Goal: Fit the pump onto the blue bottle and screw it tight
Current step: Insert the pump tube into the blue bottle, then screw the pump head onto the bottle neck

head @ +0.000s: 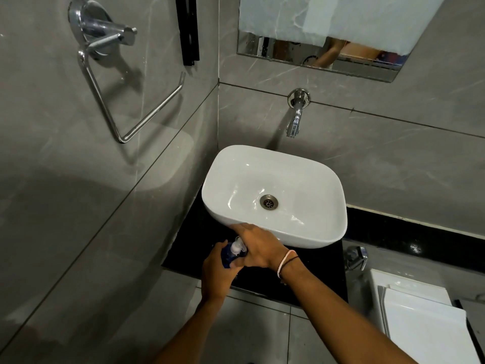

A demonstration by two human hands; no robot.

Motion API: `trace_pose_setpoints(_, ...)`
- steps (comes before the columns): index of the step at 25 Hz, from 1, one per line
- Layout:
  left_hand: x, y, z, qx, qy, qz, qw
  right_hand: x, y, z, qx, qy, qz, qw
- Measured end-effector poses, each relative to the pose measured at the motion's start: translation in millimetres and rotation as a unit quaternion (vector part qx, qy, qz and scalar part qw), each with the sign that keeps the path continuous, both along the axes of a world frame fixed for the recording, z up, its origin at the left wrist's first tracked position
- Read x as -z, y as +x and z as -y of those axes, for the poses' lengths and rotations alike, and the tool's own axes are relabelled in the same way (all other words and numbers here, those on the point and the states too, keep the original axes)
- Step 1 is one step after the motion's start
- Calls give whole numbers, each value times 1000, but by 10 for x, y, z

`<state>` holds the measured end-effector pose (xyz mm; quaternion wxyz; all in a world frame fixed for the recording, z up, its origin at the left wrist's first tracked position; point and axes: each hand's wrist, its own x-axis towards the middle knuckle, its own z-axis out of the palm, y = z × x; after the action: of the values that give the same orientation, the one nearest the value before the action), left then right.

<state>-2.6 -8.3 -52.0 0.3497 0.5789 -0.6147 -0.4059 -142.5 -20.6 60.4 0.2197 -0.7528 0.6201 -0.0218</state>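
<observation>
The blue bottle (227,256) stands on the black counter (315,269) just in front of the white basin's near left corner. My left hand (217,271) wraps around the bottle's body from the left and below. The white pump (237,245) sits on top of the bottle, its head pointing up toward the basin. My right hand (258,248) comes in from the right and closes its fingers around the pump, covering its collar. Most of the bottle is hidden by both hands.
A white basin (309,232) sits on the counter, with a chrome wall tap (295,114) above it. A chrome towel ring (131,106) hangs on the left wall. A mirror (341,61) is at the top, and a white toilet cistern (420,311) at the lower right.
</observation>
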Motion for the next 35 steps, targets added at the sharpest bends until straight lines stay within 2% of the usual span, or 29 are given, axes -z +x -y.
trace_pose_setpoints(2, 1, -7, -3, -3, 1, -7, 1000, -40, -48, -8, -20, 3, 47, 999)
trace_pose_setpoints(6, 35, -7, -9, -6, -4, -10, 1000, -8, -18, 38, -48, -43, 40, 997)
trace_pose_setpoints(10, 23, -21, -22, -8, 3, 3, 1000, 19, 22, 66, -70, -73, -31, 994)
trace_pose_setpoints(13, 21, -12, -24, -11, -3, 5, 1000, 56, 93, 60, -20, -84, -78, 993)
trace_pose_setpoints(15, 29, -6, -23, -14, -6, 3, 1000, 59, 54, 49, 13, -41, -35, 998)
trace_pose_setpoints(17, 35, -10, -27, -17, -8, -6, 1000, 47, -50, 70, 28, 15, 53, 998)
trace_pose_setpoints(19, 58, -8, -34, -18, -9, -19, 1000, 27, -111, 94, 27, 31, 92, 995)
trace_pose_setpoints(23, 57, 6, -45, -7, -18, -26, 999, 75, -93, 114, -13, -2, 63, 998)
trace_pose_setpoints(25, 58, 17, -39, 1, -22, -19, 1000, 98, -61, 111, -4, -11, 8, 1000)
trace_pose_setpoints(28, 85, 33, -22, 16, -27, 4, 999, 147, -56, 73, 17, -66, -68, 995)
trace_pose_setpoints(31, 128, 73, -52, 40, -65, 35, 996, 156, -134, 59, -31, -64, -34, 997)
trace_pose_setpoints(35, 173, 146, -53, 27, -192, 193, 962, 160, -198, 108, -65, -39, 5, 997)
